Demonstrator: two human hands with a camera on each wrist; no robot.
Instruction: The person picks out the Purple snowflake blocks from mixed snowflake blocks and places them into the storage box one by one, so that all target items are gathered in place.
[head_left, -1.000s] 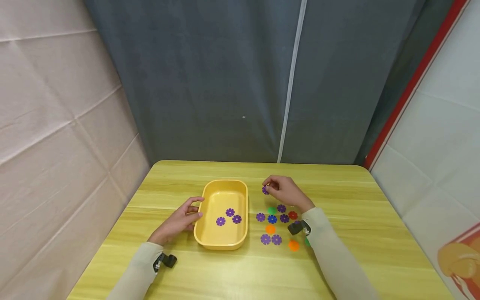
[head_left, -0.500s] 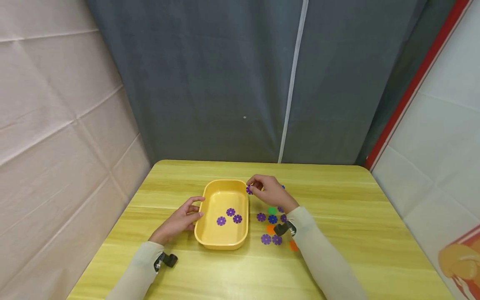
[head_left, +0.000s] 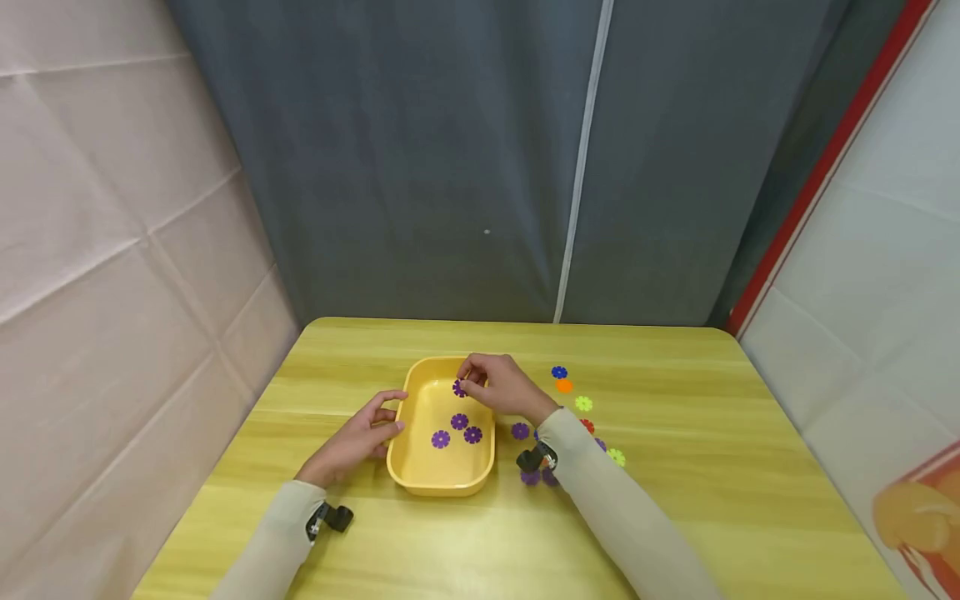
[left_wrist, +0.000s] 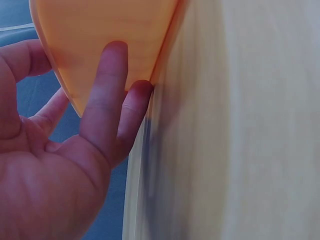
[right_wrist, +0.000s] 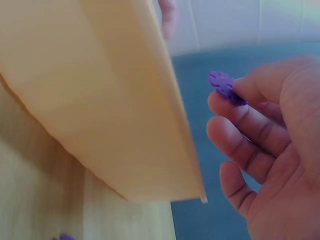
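Right hand [head_left: 501,388] has moved left from the loose discs, now over the yellow tray [head_left: 408,454], pinching a purple flower disc [head_left: 459,387] above three purple ones already inside. Left hand [head_left: 358,437] (fingers straight) presses the tray's left wall.

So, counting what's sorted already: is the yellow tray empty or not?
Not empty: three purple discs lie inside the yellow tray; the right hand pinches a fourth above it.
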